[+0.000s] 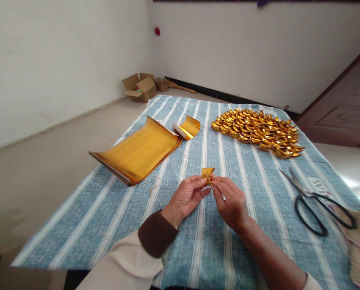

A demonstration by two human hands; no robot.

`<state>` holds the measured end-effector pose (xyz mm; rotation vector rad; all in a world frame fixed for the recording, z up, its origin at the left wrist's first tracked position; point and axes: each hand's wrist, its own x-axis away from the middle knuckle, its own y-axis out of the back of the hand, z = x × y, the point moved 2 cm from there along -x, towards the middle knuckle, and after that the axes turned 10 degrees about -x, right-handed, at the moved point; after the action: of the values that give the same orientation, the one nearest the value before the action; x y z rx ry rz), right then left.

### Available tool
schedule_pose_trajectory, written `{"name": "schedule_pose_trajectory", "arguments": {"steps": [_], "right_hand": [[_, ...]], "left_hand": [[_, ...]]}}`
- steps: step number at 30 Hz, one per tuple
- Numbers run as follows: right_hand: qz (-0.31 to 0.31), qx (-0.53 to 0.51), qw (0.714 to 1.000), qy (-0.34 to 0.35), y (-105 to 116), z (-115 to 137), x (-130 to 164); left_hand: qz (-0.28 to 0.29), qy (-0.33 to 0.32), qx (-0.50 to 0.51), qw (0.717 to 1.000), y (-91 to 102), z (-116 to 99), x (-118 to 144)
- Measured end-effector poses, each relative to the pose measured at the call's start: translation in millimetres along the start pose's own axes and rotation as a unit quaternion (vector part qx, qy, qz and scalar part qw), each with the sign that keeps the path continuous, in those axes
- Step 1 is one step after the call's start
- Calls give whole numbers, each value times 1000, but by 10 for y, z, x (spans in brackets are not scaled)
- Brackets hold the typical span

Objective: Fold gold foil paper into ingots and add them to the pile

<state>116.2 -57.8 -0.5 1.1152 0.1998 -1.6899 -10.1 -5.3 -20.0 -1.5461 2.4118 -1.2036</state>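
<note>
Both hands over the near-centre of the striped cloth (243, 161), working one small gold foil piece (208, 174).

L hand (187, 197): fingers curled narrow, thumb + forefinger tips pinching the piece's left side. R hand (229, 199): same narrow pinch on the right side, fingertips nearly meeting the L ones. Piece is raised a little off the cloth, part-folded, held between both pinches; a two-sided grip probably keeps the thin foil from springing open while a crease is pressed.

Stack of gold foil sheets (137, 153): toward the cloth's left edge, corners curling up, lying near the L hand, likely so a sheet is easy to take. One loose curled sheet (188, 127) just beyond the stack's far end.

Heap of folded gold ingot shapes (256, 131): far-right part of the cloth, packed in rows touching each other, well apart from the hands; looks like finished pieces kept clear of the working spot.

Black-handled scissors (314, 201): near the right edge, blades shut, untouched.

Cardboard boxes (142, 86) on the floor by the far wall, off the cloth.
</note>
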Motion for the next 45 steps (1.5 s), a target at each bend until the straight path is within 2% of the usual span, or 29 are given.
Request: {"name": "schedule_pose_trajectory", "arguments": {"steps": [8, 15, 23, 33, 37, 41, 45], "right_hand": [[23, 45, 997, 49, 4, -8, 15], [26, 38, 998, 41, 7, -16, 6], [16, -14, 1000, 9, 23, -9, -40], [44, -76, 993, -75, 161, -268, -95], [102, -76, 988, -83, 242, -353, -116], [175, -54, 981, -62, 335, -414, -126], [253, 77, 964, 12, 396, -432, -112]], "left_hand": [[6, 1, 3, 1000, 12, 14, -15], [-4, 10, -2, 1000, 30, 15, -3], [-6, 6, -17, 1000, 11, 3, 1], [-31, -1, -46, 998, -44, -23, 57], [-67, -12, -62, 996, -29, -37, 59], [-116, -42, -150, 981, 1, -52, 59], [-144, -87, -246, 955, 9, -55, 56]]}}
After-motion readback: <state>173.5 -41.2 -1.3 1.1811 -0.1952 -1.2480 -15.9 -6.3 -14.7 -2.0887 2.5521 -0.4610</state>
